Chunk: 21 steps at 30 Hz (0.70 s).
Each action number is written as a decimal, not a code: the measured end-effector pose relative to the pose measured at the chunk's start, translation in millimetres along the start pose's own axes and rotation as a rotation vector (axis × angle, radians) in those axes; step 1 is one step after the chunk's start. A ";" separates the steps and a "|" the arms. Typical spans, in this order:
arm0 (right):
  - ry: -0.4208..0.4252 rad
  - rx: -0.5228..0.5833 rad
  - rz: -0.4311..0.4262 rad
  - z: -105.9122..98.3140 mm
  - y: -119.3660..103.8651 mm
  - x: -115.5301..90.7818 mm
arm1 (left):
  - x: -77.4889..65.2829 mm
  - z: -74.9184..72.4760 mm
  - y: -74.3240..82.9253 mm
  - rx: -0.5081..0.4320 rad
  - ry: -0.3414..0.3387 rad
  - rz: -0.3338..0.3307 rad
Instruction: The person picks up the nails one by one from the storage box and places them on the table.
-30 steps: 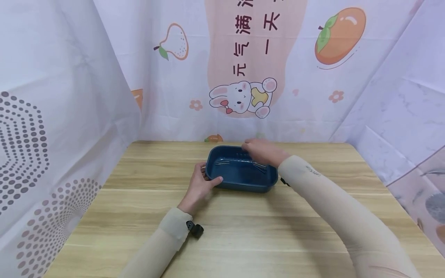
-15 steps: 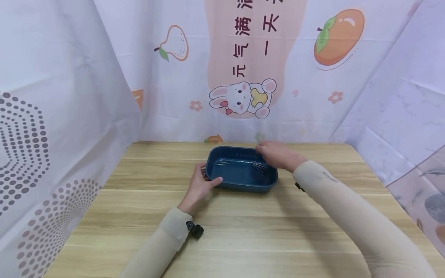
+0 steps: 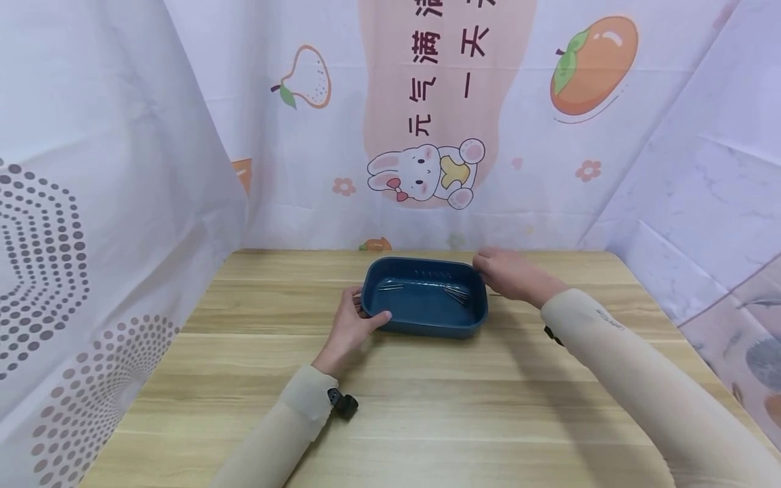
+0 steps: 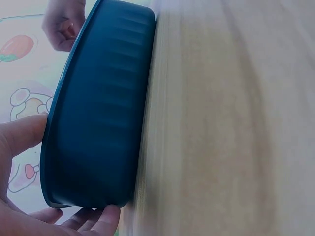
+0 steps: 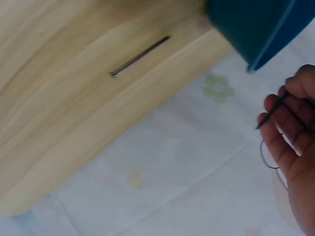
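My left hand point(image 3: 354, 322) grips the left end of a dark blue rectangular box point(image 3: 427, 329), thumb on the front rim and fingers round the end wall. Inside lie thin nails: a couple point(image 3: 391, 287) at the left and a small bunch point(image 3: 455, 294) at the right. Just beyond the box's back right corner is my right hand point(image 3: 509, 274). In the right wrist view its thumb and fingers pinch a dark pointed nail point(image 5: 271, 112); a second dark sliver shows across the palm. One more nail point(image 5: 140, 57) lies on the table, right of the box.
The box stands near the back edge of a light wooden table point(image 3: 421, 420). A white printed curtain point(image 3: 305, 169) hangs behind the table, and another cloth point(image 3: 122, 169) hangs along the left side.
My right hand has moved to the right, from over the box's back rim to beyond its back right corner. My left hand and the box have kept their places.
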State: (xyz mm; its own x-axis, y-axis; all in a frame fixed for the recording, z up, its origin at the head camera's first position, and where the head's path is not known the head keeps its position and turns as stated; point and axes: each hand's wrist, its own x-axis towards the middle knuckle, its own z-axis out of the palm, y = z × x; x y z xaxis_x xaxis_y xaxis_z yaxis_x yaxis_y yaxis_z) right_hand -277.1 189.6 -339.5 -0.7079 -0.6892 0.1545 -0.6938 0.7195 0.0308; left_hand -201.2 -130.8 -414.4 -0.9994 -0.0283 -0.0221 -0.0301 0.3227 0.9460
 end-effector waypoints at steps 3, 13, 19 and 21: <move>0.046 0.004 -0.008 4.2 5.0 -7.4 | 0.1 1.3 0.2 0.003 -0.001 -0.005; 0.075 0.011 0.017 14.8 12.2 -21.2 | -0.4 1.7 1.6 0.011 0.002 -0.009; 0.052 0.051 0.070 28.6 15.8 -29.4 | -0.8 1.4 1.8 0.009 0.002 -0.010; 0.044 0.061 0.075 34.0 17.5 -31.9 | -0.7 1.2 1.4 0.014 0.003 -0.010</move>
State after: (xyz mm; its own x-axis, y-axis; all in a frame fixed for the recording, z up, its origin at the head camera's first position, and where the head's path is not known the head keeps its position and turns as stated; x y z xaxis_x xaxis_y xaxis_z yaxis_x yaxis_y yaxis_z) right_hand -271.2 221.3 -377.4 -0.7527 -0.6283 0.1970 -0.6467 0.7616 -0.0421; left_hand -200.6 -129.2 -413.5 -0.9990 -0.0344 -0.0302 -0.0400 0.3352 0.9413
